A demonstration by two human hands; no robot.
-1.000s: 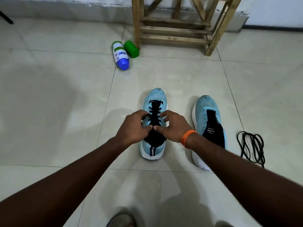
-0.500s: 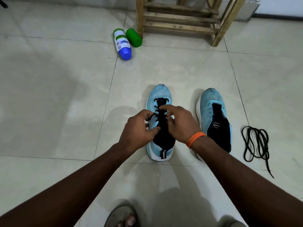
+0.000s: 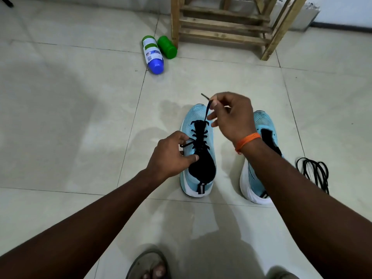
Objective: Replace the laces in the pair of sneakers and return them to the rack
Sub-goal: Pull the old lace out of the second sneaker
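Threading is judged the step in hand: at frame centre the sneaker is gripped by the left hand, its lace end pinched above the toe by the right hand. Next, a straight pull through the eyelet is called for.

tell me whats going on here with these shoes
A person is working on the lace of one light blue sneaker on the tiled floor. The right hand pinches one lace end and holds it up above the toe, while the left hand grips the other strand at the shoe's side. The second sneaker sits beside it, partly hidden by the right arm, with a loose black lace coil on the floor next to it. Neither shoe is on the wooden rack yet.
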